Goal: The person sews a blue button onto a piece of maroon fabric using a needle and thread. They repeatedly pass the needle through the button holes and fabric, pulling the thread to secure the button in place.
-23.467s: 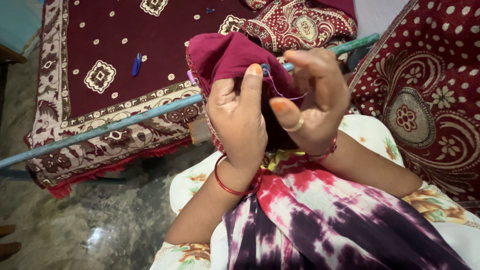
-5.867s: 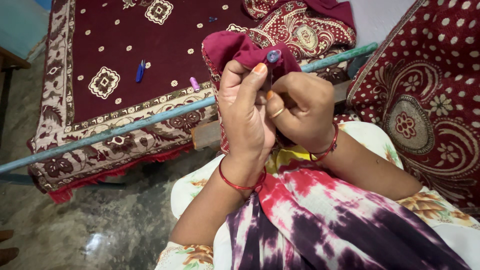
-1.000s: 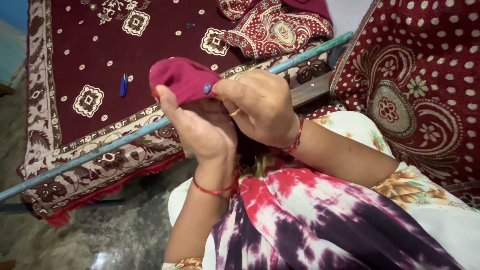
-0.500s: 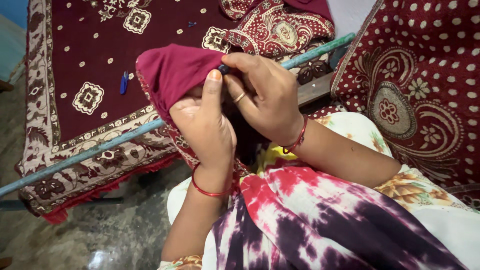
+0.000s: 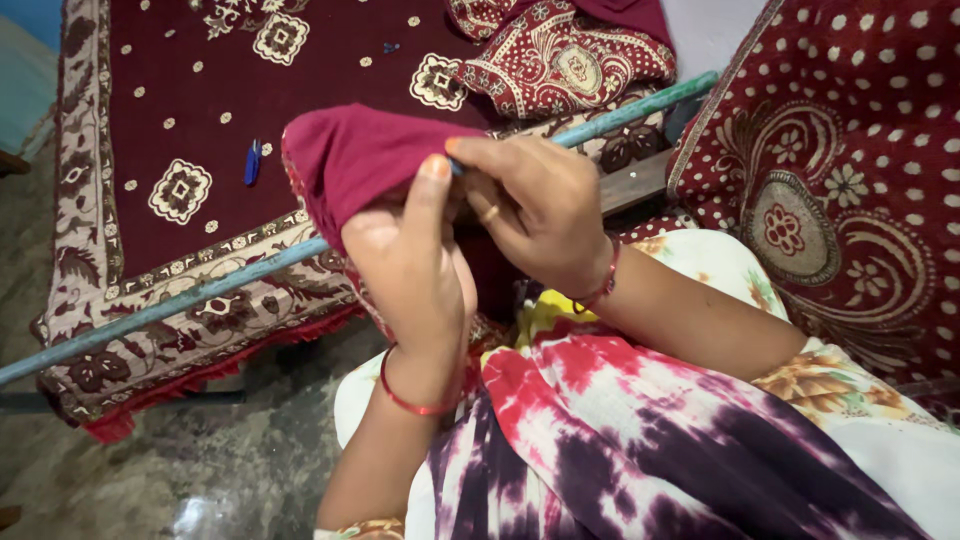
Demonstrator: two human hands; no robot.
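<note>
We hold maroon cloth draped over left hand, thumb pressing fold. Right hand pinches closed at cloth edge beside thumb. Button seen a second ago now hidden under fingertips; needle not visible. Blue clipper well left of grip, on bedspread.

A single camera, worn on the person's head, looks steeply down and slightly forward from close above the lap. The left hand and right hand fill the centre. A patterned bedspread stretches toward 11 o'clock, and a cushion sits at 2 o'clock.
</note>
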